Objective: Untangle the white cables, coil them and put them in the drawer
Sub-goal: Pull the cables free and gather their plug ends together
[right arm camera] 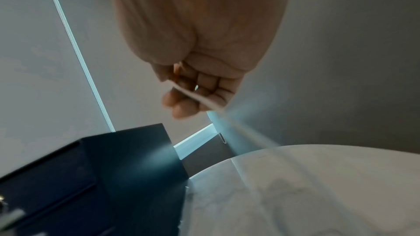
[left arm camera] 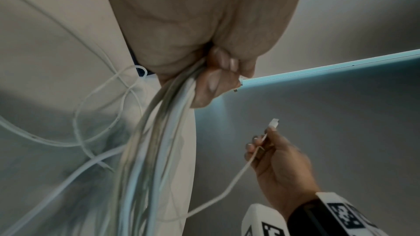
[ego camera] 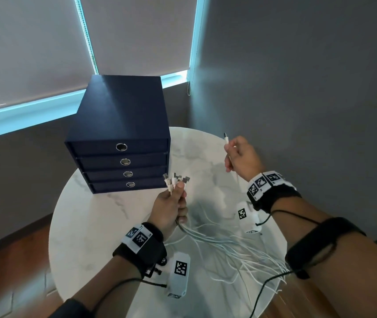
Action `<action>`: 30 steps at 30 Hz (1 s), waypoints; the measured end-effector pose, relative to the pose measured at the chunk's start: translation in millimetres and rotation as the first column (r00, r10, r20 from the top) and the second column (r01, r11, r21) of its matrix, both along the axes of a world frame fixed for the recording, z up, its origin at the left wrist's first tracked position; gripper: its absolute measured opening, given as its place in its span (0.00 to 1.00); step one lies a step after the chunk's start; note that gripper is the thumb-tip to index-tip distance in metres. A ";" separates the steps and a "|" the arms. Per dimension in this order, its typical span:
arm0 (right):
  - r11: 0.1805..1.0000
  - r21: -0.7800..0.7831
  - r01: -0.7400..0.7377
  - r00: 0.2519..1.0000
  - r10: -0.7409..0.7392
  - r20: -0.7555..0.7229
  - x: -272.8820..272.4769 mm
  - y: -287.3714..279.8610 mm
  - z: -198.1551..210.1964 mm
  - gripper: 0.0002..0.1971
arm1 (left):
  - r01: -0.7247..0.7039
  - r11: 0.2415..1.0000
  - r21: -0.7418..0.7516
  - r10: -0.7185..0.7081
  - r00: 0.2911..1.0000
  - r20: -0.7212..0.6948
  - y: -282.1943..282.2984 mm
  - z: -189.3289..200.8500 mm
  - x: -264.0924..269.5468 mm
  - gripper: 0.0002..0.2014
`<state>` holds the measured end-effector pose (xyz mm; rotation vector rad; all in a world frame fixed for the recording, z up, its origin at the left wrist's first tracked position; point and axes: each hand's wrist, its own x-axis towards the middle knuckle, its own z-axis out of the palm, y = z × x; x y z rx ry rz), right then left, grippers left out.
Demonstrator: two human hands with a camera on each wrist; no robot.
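My left hand (ego camera: 171, 205) grips a bundle of white cables (ego camera: 208, 235) just below their plugs (ego camera: 176, 177), which stick up above the fist. In the left wrist view the bundle (left arm camera: 156, 132) runs down out of the curled fingers (left arm camera: 213, 82). My right hand (ego camera: 240, 154), raised to the right, pinches a single white cable near its plug (ego camera: 226, 137); that cable (left arm camera: 229, 184) trails down toward the table. The cable ends fan out tangled over the table's near right side (ego camera: 258, 262). The dark blue drawer box (ego camera: 121, 134) stands at the table's back left, all drawers closed.
The round white marble table (ego camera: 91, 226) holds everything; its edge is close on the right and front. Grey walls (ego camera: 297, 88) and window blinds (ego camera: 33, 42) stand behind. Wooden floor (ego camera: 10, 260) shows on the left. White tagged camera units hang under both wrists.
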<state>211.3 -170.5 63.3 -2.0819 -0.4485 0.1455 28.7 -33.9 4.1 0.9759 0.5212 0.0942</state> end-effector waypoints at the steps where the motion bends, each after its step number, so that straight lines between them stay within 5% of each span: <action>1: 0.998 0.064 0.013 1.000 -0.014 0.017 -2.7 4.6 1.8 0.07 | -0.007 1.000 -0.001 0.007 1.000 0.001 -0.2 0.3 -0.4 0.19; 9: 0.965 -0.087 -0.245 0.965 0.252 0.075 -73.9 43.3 -25.2 0.03 | -0.133 0.991 0.005 0.133 0.991 -0.016 0.2 -5.2 4.4 0.19; 15: 0.965 -0.132 -0.225 0.971 0.233 0.046 -115.3 56.0 -43.6 0.07 | -0.146 0.982 0.122 0.147 0.989 0.002 -0.1 -13.7 8.1 0.23; 18: 0.899 -0.238 -0.367 0.899 0.409 0.159 -125.1 50.5 -45.9 0.13 | -0.243 0.958 0.153 0.254 0.966 -0.056 8.0 -20.8 9.7 0.22; 21: 0.830 -0.293 -0.474 0.847 0.521 0.106 -123.9 32.7 -51.6 0.12 | -0.390 0.917 0.080 0.398 0.908 -0.130 19.6 -22.8 11.4 0.18; 26: 0.884 -0.328 -0.332 0.930 0.365 0.043 -80.1 -26.2 -79.4 0.09 | -0.528 0.825 -0.201 0.522 0.848 -0.088 46.6 -19.3 7.5 0.19; 30: 0.892 -0.443 -0.086 0.996 0.068 -0.057 -36.9 -70.8 -91.2 0.08 | -0.409 0.900 -0.153 0.413 0.911 -0.005 60.7 -10.9 2.3 0.18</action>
